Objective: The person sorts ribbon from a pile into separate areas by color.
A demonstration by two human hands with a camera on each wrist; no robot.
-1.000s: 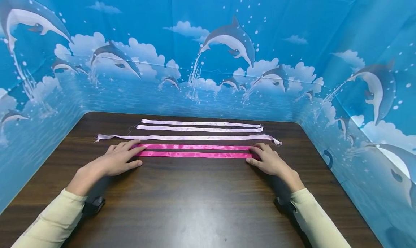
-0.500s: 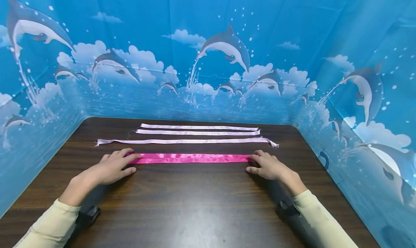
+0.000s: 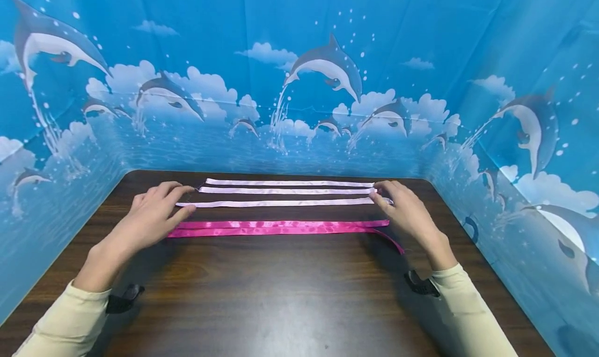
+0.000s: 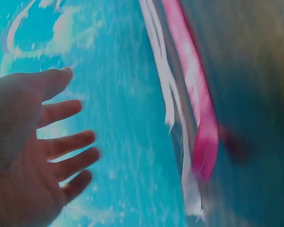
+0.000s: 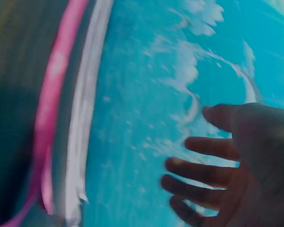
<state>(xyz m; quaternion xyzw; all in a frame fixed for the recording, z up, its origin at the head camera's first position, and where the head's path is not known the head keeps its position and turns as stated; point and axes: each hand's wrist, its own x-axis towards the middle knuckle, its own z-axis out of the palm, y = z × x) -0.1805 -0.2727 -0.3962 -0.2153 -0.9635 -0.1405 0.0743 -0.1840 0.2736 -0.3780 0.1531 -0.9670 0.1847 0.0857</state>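
Two bright pink satin ribbons (image 3: 276,228) lie side by side across the table, one end curving away at the right. Beyond them run three pale pink ribbons: a far one (image 3: 290,183), a middle one (image 3: 285,191) and a nearer one (image 3: 276,203). My left hand (image 3: 150,214) is raised by the left ends, overlapping some of them in the head view; in the left wrist view its fingers (image 4: 68,146) are spread and hold nothing. On the opposite side, my right hand (image 3: 406,211) hovers by the right ends, fingers (image 5: 203,172) apart and holding nothing in the right wrist view.
A dark wood-grain table (image 3: 281,289) carries the ribbons. A blue curtain (image 3: 224,139) printed with dolphins and clouds surrounds its back and sides. Dark straps with cameras sit at both wrists, below pale yellow sleeves (image 3: 472,305).
The pink ribbons came together, closing the gap between them. Both hands have since let go of their ends, lifted, and moved away from me toward the pale ribbons.
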